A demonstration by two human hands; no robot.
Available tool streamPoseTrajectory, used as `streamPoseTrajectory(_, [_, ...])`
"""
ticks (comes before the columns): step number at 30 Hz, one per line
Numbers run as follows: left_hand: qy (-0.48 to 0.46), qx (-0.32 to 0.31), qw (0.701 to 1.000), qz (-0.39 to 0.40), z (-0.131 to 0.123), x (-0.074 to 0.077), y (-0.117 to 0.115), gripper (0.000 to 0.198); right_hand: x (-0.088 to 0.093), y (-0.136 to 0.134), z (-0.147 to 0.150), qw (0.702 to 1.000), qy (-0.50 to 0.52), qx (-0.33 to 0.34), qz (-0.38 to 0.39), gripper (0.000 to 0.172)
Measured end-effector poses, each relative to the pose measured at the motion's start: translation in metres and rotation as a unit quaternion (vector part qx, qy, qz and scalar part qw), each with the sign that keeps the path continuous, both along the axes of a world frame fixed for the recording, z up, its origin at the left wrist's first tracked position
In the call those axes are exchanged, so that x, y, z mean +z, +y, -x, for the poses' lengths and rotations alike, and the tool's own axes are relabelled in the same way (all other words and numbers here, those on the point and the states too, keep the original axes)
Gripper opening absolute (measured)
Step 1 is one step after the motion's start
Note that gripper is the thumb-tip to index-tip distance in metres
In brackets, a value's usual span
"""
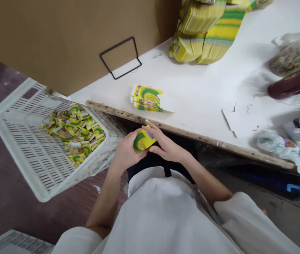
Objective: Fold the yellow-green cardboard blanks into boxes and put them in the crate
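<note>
Both hands hold one small yellow-and-green carton just below the table's wooden front edge. My left hand wraps its left side, fingers curled. My right hand covers its right side and top, fingers pressed on it. A barcode shows on the carton's upper face. On the white table just beyond lie a few flat unfolded cartons of the same print.
A white slatted plastic basket at my left holds several folded cartons. Tall stacks of flat cartons stand at the table's back. A black wire stand, a brown cardboard wall, a dark red bottle and a clear tub are nearby.
</note>
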State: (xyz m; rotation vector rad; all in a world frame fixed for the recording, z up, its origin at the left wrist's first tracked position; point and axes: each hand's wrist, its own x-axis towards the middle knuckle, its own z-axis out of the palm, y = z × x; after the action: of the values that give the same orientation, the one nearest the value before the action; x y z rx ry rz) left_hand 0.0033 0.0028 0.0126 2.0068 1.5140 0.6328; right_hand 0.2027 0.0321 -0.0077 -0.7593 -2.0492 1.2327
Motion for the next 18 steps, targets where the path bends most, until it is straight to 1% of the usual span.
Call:
streamPoseTrajectory(2, [0.007, 0.011, 1.0, -0.004, -0.001, -0.003, -0.001, 0.062, -0.003, -0.001, 0.002, 1.0, 0.004, -0.018, 0.003, 0.065])
streamPoseTrajectory(5, [0.03, 0.037, 0.999, -0.012, -0.002, -0.006, -0.003, 0.062, -0.002, -0.002, 0.006, 0.998, -0.049, -0.044, 0.016, 0.064])
streamPoseTrajectory(7, [0.034, 0.046, 0.998, -0.01, -0.001, -0.008, -0.004, 0.062, -0.001, -0.003, 0.008, 0.996, -0.073, -0.05, 0.021, 0.065])
streamPoseTrajectory(12, [0.018, 0.068, 0.998, 0.003, 0.002, -0.01, -0.011, 0.064, 0.001, -0.008, 0.02, 0.995, -0.062, -0.078, 0.001, 0.06])
streamPoseTrajectory(14, [0.003, 0.083, 0.997, 0.012, 0.003, -0.009, -0.013, 0.064, 0.003, -0.009, 0.024, 0.995, -0.068, -0.074, -0.003, 0.058])
streamPoseTrajectory(16, [-0.03, 0.096, 0.995, 0.019, 0.005, -0.009, -0.015, 0.063, 0.007, -0.004, 0.026, 0.997, -0.047, -0.059, -0.008, 0.062])
streamPoseTrajectory(17, [-0.06, 0.114, 0.992, 0.017, 0.008, -0.009, -0.015, 0.062, 0.01, 0.001, 0.025, 0.998, -0.026, -0.06, -0.013, 0.066])
streamPoseTrajectory(18, [-0.102, 0.145, 0.984, 0.006, 0.012, -0.01, -0.014, 0.062, 0.012, 0.007, 0.024, 0.997, -0.006, -0.072, -0.022, 0.069])
